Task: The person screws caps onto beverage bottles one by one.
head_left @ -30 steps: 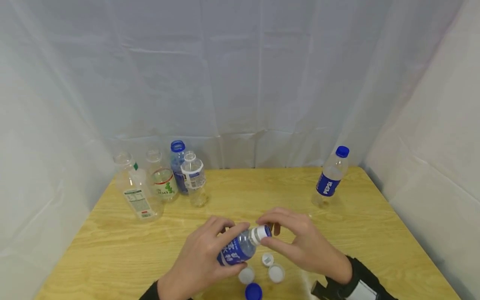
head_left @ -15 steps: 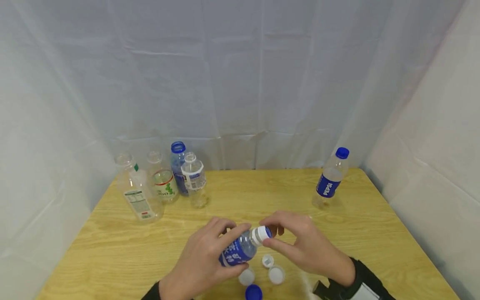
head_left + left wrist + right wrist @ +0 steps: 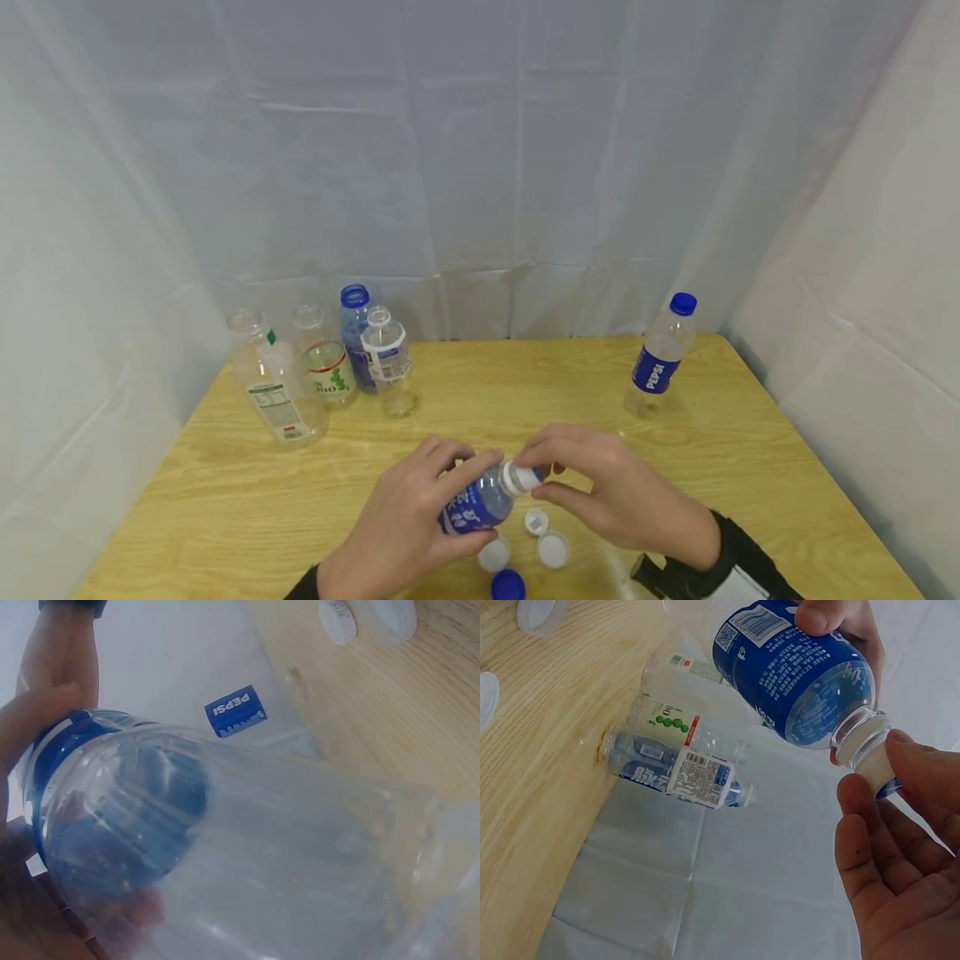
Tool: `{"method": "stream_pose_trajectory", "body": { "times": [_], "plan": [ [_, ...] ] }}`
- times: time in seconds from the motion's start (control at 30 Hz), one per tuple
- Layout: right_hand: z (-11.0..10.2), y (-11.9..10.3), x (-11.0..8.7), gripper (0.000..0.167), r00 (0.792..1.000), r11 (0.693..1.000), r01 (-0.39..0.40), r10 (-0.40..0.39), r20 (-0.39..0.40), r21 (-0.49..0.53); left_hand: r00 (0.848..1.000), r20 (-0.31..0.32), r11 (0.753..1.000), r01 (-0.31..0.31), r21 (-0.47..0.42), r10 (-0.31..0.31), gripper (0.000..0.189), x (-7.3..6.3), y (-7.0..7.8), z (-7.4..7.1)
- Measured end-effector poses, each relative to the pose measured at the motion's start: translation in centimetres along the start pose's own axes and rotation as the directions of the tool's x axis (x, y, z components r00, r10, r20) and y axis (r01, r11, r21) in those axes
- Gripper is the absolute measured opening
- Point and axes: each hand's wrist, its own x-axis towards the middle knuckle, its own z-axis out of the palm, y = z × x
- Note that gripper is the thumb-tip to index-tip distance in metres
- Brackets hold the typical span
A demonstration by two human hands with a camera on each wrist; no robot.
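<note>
Since the earlier frame, fingers of the right hand (image 3: 596, 479) have closed further over the white cap (image 3: 874, 766), hiding most of its blue end; I judge this a regrip for turning it. I find the bottle (image 3: 495, 498) at lower centre, tilted: clear, round-shouldered plastic, glossy blue label (image 3: 769, 664). Left hand (image 3: 412, 508) curls round its body; right pinches the cap at the neck. Shallow loose caps (image 3: 553, 550) lie below on the wood-grained table (image 3: 480, 392).

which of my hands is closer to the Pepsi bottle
Right. Your right hand, pinching a white cap, is in front and left of the Pepsi bottle; your left hand, gripping the blue-labelled bottle, is farther left.
</note>
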Motion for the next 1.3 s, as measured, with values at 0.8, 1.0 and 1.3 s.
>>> {"method": "stream_pose_trajectory", "body": {
  "times": [0.8,1.0,1.3],
  "plan": [
    [0.65,-0.23,0.25,0.038,0.996,0.999,-0.011,0.014,-0.083,0.033,1.000,0.022,1.000,0.015,-0.026,-0.014,0.065,-0.16,-0.16,-0.42],
    [0.36,-0.45,0.15,0.021,0.987,0.987,-0.158,0.158,-0.024,0.015,1.000,0.016,1.000,0.020,-0.018,-0.020,0.066,-0.14,0.00,-0.45],
    [0.19,-0.76,0.11,0.027,0.994,0.994,-0.111,0.111,0.017,0.003,1.000,-0.006,1.000,-0.004,-0.023,0.004,0.067,-0.09,0.06,-0.33]
  ]
}}
